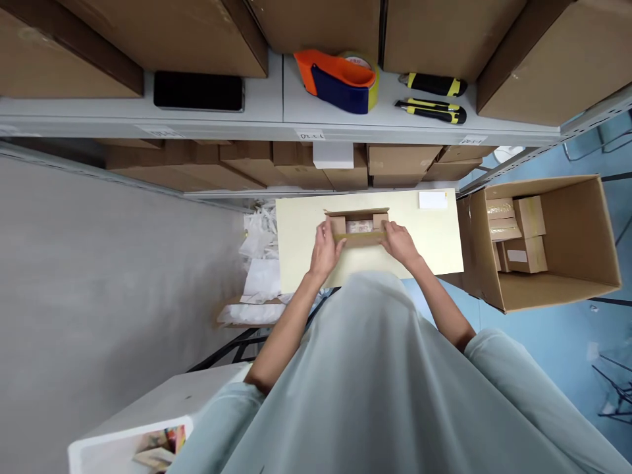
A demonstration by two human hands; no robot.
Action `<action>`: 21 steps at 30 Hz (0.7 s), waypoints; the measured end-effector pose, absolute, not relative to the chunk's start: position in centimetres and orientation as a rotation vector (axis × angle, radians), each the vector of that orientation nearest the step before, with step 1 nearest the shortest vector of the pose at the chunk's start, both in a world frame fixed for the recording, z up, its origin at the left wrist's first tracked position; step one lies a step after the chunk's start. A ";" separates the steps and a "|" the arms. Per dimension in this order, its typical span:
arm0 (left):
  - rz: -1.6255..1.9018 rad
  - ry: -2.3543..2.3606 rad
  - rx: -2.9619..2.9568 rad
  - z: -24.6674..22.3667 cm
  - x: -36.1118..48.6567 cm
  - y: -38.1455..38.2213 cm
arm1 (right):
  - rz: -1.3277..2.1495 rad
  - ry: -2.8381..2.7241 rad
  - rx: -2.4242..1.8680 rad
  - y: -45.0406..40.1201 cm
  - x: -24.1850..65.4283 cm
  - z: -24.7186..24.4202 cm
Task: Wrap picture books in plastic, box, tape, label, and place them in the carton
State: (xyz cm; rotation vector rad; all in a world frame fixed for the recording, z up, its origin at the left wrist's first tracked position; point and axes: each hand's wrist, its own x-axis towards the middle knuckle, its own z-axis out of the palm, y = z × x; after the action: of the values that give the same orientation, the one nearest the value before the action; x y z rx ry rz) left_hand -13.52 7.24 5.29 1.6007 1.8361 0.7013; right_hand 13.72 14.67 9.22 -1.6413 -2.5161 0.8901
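Observation:
On the pale yellow tabletop point(301, 260) stands a small cardboard box point(363, 239) with its top flaps raised. Inside it a light, patterned item point(359, 226) is visible, too small to identify. My left hand point(326, 249) grips the box's left end, thumb along the near side. At the opposite end my right hand point(397, 241) holds the right side, fingers closed on the cardboard. A small white slip or card point(433, 200) lies at the table's back right, apart from both hands.
A large open carton point(567, 289) holding several small boxes point(527, 253) stands right. On the shelf point(266, 105) lie a phone point(199, 91), a tape dispenser point(340, 85) and two utility knives point(434, 85). White paper point(261, 280) is heaped left; a white bin point(108, 454) sits lower left.

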 end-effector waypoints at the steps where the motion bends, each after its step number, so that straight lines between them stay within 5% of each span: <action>1: 0.754 1.873 1.565 5.0 -13.7 7.9 | 0.852 -2.439 -1.741 14.9 13.4 9.0; 13: 0.671 1.936 1.644 4.5 -15.0 8.4 | 0.794 -2.331 -1.702 14.4 13.9 7.7; 21: 1.009 1.973 1.175 2.7 -13.6 7.9 | 0.826 -2.021 -1.728 13.5 14.2 4.8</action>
State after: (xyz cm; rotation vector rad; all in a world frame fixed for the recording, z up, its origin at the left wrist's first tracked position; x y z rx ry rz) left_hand -13.63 7.94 2.68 1.1748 1.9727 1.0090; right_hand 14.15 13.47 4.79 -1.7284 -2.0212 0.8263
